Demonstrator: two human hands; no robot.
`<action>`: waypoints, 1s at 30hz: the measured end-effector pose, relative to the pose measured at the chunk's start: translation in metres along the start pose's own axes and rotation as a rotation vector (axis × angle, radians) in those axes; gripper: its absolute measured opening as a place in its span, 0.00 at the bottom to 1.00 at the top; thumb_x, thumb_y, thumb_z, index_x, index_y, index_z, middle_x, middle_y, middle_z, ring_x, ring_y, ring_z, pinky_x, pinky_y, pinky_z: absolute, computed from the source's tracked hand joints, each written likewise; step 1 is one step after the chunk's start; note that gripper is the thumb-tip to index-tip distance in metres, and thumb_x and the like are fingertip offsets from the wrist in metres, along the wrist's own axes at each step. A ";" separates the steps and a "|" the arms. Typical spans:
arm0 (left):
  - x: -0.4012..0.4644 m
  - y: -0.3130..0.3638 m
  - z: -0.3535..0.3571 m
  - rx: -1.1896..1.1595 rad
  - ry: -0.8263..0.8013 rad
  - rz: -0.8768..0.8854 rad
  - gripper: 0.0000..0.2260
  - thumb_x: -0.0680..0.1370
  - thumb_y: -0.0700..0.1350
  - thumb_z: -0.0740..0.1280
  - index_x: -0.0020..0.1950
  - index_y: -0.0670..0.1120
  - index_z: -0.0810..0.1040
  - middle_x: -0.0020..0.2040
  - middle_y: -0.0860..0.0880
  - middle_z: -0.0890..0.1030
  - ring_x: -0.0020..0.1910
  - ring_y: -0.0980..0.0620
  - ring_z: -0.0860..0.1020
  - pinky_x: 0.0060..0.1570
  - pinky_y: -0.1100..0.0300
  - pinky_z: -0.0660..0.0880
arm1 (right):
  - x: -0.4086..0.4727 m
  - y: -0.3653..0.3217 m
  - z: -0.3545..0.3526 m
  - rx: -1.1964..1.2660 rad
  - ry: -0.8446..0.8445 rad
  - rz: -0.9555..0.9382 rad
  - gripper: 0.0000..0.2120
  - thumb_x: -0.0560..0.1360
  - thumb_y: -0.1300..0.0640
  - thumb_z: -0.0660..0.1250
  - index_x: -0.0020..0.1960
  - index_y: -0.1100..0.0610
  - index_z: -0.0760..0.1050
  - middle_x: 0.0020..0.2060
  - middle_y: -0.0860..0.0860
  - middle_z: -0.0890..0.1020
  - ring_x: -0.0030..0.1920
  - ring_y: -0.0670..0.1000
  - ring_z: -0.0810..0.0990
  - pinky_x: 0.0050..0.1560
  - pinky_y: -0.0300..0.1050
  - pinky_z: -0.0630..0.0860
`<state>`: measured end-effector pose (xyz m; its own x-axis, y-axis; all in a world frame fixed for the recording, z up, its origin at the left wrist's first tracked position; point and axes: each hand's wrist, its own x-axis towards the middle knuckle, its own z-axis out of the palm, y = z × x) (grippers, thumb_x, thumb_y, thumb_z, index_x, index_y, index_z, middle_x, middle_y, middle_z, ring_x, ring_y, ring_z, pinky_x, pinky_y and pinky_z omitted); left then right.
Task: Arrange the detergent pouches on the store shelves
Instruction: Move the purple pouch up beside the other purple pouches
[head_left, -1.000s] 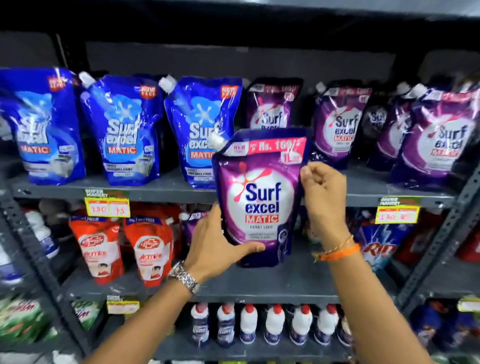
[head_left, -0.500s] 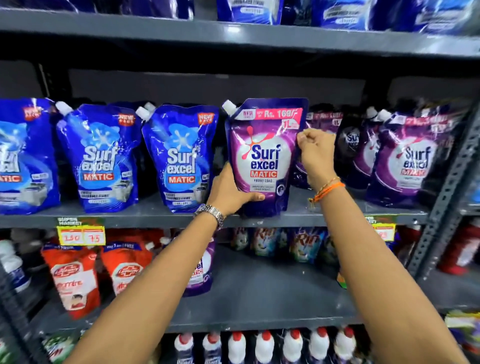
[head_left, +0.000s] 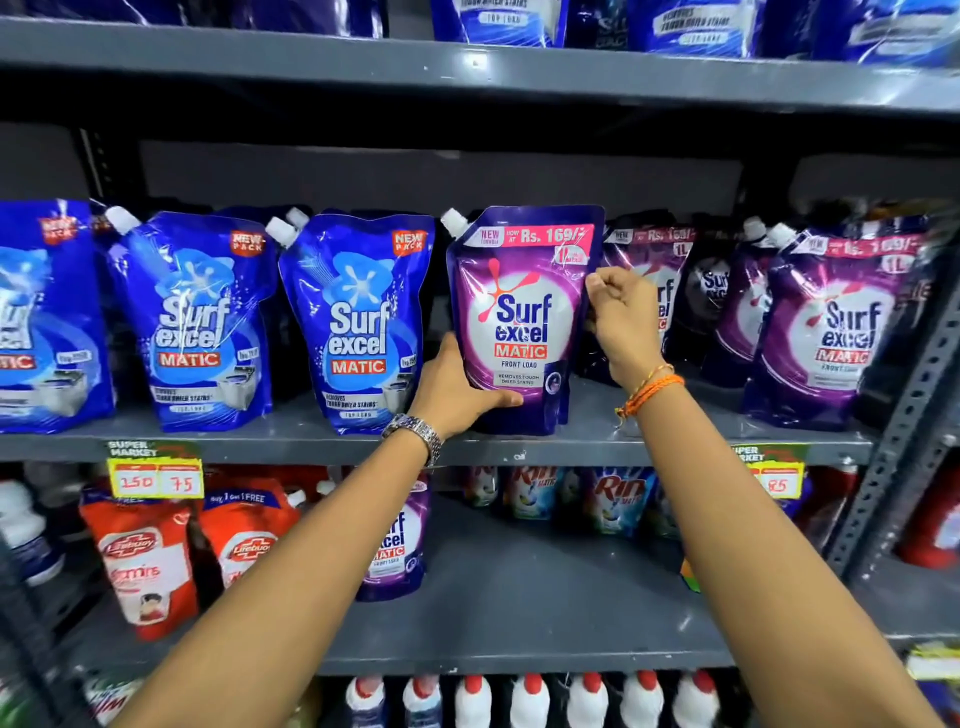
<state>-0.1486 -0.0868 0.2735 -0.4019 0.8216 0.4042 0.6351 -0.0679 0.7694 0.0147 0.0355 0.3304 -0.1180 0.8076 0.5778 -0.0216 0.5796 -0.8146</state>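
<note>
A purple Surf Excel Matic pouch stands upright on the grey middle shelf, between blue pouches and other purple ones. My left hand grips its lower left corner, thumb across the front. My right hand pinches its right edge. Two blue Surf Excel pouches stand to its left. More purple pouches stand to its right, one partly hidden behind my right hand.
The top shelf carries blue pouches. On the lower shelf stand red Lifebuoy pouches, another purple pouch and Rin packs. White bottles with red caps line the bottom. A perforated upright stands at right.
Both hands lifted the purple pouch from in front of the lower shelf up onto the middle shelf, where it now stands. The camera view tilted upward and moved closer.
</note>
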 end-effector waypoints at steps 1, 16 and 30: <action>-0.002 0.000 0.000 0.010 -0.004 0.000 0.42 0.61 0.53 0.82 0.68 0.45 0.64 0.64 0.47 0.79 0.62 0.46 0.79 0.54 0.60 0.73 | -0.003 -0.002 0.000 0.006 0.009 0.001 0.07 0.80 0.54 0.62 0.45 0.49 0.78 0.47 0.57 0.86 0.51 0.58 0.85 0.54 0.60 0.83; -0.150 -0.139 0.002 -0.211 0.218 -0.011 0.27 0.64 0.37 0.79 0.56 0.56 0.74 0.50 0.55 0.81 0.50 0.52 0.82 0.53 0.56 0.81 | -0.206 0.043 0.019 -0.005 0.410 -0.179 0.01 0.80 0.63 0.65 0.50 0.58 0.75 0.43 0.48 0.78 0.43 0.37 0.75 0.47 0.31 0.70; -0.120 -0.333 0.030 -0.083 -0.014 -0.540 0.48 0.52 0.46 0.86 0.69 0.41 0.70 0.63 0.52 0.73 0.64 0.50 0.74 0.64 0.59 0.71 | -0.214 0.218 0.183 0.005 -0.384 0.563 0.23 0.77 0.65 0.68 0.70 0.62 0.66 0.60 0.49 0.76 0.60 0.48 0.77 0.60 0.43 0.74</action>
<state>-0.2915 -0.1457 -0.0460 -0.6475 0.7593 -0.0649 0.2864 0.3214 0.9026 -0.1466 -0.0314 0.0199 -0.4562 0.8898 0.0076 0.1415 0.0810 -0.9866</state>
